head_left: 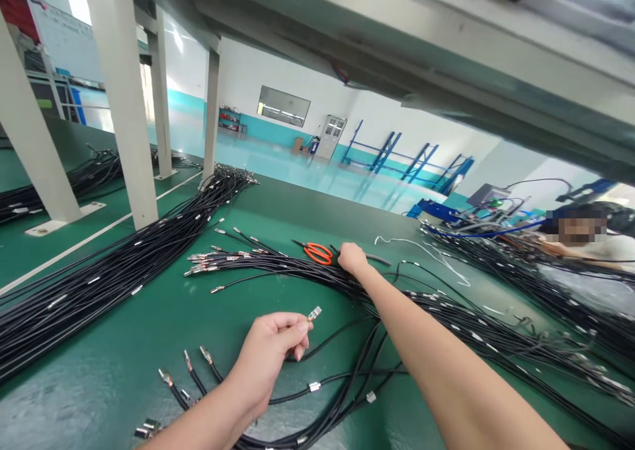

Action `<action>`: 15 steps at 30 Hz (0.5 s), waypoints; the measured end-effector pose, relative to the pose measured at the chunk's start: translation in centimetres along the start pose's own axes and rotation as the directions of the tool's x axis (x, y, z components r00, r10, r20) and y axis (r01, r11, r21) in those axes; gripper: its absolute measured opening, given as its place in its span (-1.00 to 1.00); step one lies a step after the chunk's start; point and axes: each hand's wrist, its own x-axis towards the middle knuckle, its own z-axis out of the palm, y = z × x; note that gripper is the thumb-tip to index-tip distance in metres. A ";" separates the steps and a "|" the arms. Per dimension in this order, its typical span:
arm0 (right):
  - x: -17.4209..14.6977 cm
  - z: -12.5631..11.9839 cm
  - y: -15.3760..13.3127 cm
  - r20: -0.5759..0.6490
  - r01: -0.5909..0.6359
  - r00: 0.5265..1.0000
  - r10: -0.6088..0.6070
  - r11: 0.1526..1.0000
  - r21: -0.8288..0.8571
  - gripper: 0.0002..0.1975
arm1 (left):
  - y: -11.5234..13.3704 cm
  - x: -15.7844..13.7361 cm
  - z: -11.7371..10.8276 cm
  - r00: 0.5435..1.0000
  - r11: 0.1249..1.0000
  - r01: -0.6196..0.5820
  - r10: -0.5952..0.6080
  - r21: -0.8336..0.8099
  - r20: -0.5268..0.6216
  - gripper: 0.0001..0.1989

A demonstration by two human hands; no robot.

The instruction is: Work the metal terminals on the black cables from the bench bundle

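Note:
My left hand (278, 351) pinches a black cable just behind its metal crimp terminal (315, 313), which sticks out past the fingertips. Farther off, my right hand (352, 259) is closed on a hand tool (381, 260); a dark tip shows on one side and a grey handle on the other, while its middle is hidden. Orange-handled pliers (318, 253) lie beside that hand. A bundle of black cables (292, 266) with metal terminals runs under my right forearm. More terminal-ended cables (198, 380) lie around my left wrist.
A thick cable bundle (133, 265) lies along the left of the green table (278, 205). Beige posts (122, 106) stand on it, and a beam (397, 53) crosses overhead. At right are more cables (560, 304) and another person (610, 238).

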 end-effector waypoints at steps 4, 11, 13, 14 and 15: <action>0.2 -0.3 0.0 -0.079 -0.042 0.996 0.046 0.998 0.050 -0.74 | 0.0 0.0 -0.1 1.000 1.000 0.018 -0.018 -0.022 0.008 -0.82; -5.7 -4.9 -4.3 -0.295 0.096 0.955 -0.025 0.969 0.230 -0.81 | 0.1 0.0 -0.4 0.999 0.993 0.041 -0.039 -0.113 0.016 -0.86; -9.9 -5.7 -5.9 -0.213 0.176 0.972 -0.099 0.909 0.378 -0.82 | 0.1 0.1 -0.5 0.998 0.983 0.060 -0.058 -0.171 0.016 -0.88; -12.0 -5.9 -6.5 -0.144 0.170 0.983 -0.114 0.864 0.475 -0.78 | 0.0 0.1 -0.6 0.998 0.977 0.068 -0.066 -0.200 0.018 -0.89; -14.0 -5.8 -7.0 -0.068 0.142 0.990 -0.125 0.834 0.533 -0.75 | 0.0 0.2 -0.7 0.997 0.972 0.076 -0.073 -0.224 0.021 -0.90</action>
